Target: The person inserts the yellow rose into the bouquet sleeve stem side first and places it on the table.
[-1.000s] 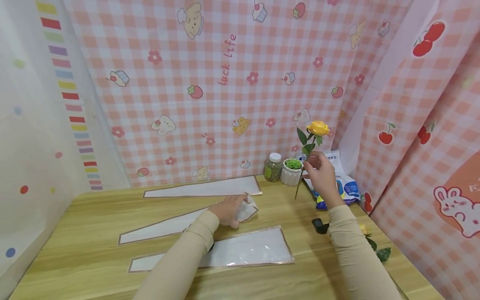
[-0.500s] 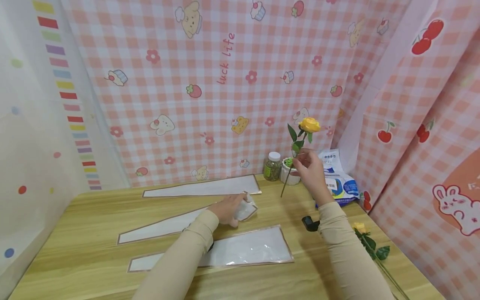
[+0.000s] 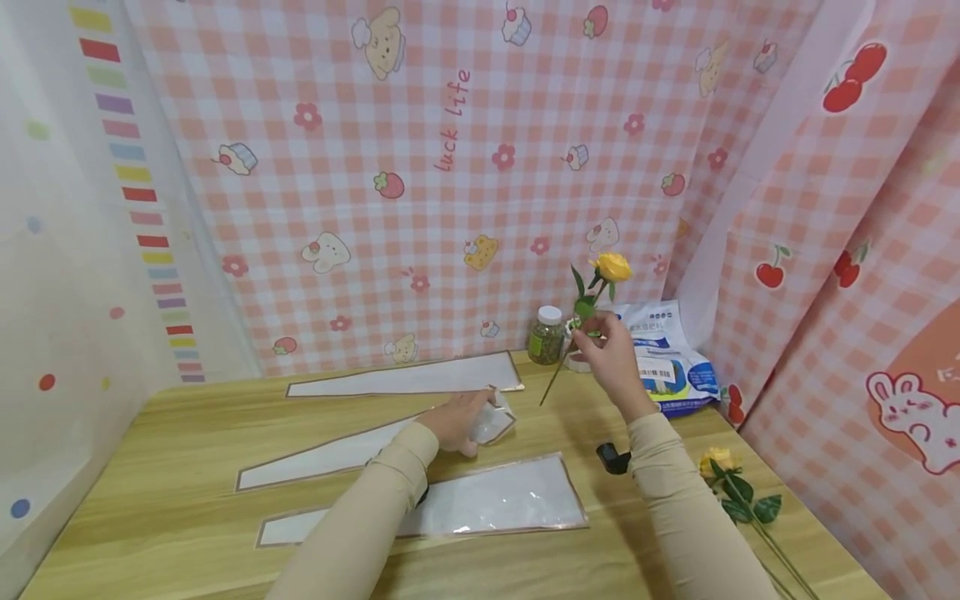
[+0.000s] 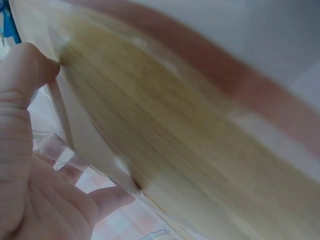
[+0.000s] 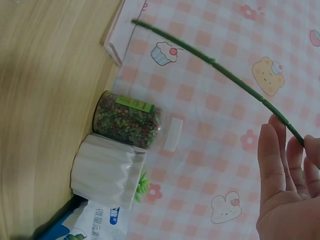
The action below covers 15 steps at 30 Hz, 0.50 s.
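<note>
In the head view my left hand [image 3: 452, 421] grips the wide, raised end of the middle flower sleeve [image 3: 330, 452], a tapered clear-and-white wrapper with a brown border. The left wrist view shows thumb and fingers at the film's edge, the mouth of the sleeve [image 4: 150, 115] gaping. My right hand [image 3: 613, 357] pinches a yellow rose [image 3: 612, 267] by its stem, bloom up, the lower end slanting down left toward the sleeve. In the right wrist view the bare green stem [image 5: 215, 64] runs out from the fingertips, apart from any sleeve.
Two more flower sleeves lie flat, one behind [image 3: 420, 377] and one in front [image 3: 495, 496]. A lidded jar [image 3: 546, 337], a white succulent pot [image 5: 105, 167] and a blue-white bag [image 3: 671, 367] stand at the back. Yellow roses [image 3: 738, 492] lie at the right table edge.
My right hand has carried the rose left and slightly down, its stem end now closer to the sleeve's mouth. The left hand has stayed on the sleeve.
</note>
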### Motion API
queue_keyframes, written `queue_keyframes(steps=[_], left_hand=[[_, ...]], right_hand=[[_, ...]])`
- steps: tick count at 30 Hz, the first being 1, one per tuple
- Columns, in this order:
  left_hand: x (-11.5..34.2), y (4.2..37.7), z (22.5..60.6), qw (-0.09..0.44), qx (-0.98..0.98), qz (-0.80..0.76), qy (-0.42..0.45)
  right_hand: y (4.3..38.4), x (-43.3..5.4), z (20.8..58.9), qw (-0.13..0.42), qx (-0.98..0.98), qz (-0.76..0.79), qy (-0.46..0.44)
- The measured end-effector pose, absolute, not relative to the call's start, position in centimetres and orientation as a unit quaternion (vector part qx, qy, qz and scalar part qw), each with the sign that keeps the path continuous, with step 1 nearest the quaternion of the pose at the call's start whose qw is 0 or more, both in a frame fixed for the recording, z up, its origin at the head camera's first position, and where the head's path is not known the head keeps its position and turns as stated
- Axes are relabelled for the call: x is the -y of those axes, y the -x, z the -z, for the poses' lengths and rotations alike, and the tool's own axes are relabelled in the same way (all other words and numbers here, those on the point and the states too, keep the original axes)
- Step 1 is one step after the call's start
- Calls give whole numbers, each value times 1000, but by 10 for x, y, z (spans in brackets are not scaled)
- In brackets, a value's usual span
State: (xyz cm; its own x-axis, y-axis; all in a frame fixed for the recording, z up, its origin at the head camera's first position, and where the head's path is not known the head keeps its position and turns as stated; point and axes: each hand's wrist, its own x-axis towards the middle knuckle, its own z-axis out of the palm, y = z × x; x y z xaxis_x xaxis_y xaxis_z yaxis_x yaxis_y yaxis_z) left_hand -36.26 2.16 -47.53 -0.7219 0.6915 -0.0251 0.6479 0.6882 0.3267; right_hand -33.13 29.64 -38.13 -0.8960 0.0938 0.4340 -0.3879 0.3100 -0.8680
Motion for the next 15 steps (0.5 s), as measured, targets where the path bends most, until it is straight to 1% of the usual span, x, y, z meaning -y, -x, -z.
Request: queue_keyframes(steps=[8,15], left_hand=[[-21,360,471,82,-914,-156,-364],[-21,365,479,79,-917,-150,-362]], right_hand=[[334,-294,389,203,782,-583,-86],[338,-290,399,175,765,-614,-84]])
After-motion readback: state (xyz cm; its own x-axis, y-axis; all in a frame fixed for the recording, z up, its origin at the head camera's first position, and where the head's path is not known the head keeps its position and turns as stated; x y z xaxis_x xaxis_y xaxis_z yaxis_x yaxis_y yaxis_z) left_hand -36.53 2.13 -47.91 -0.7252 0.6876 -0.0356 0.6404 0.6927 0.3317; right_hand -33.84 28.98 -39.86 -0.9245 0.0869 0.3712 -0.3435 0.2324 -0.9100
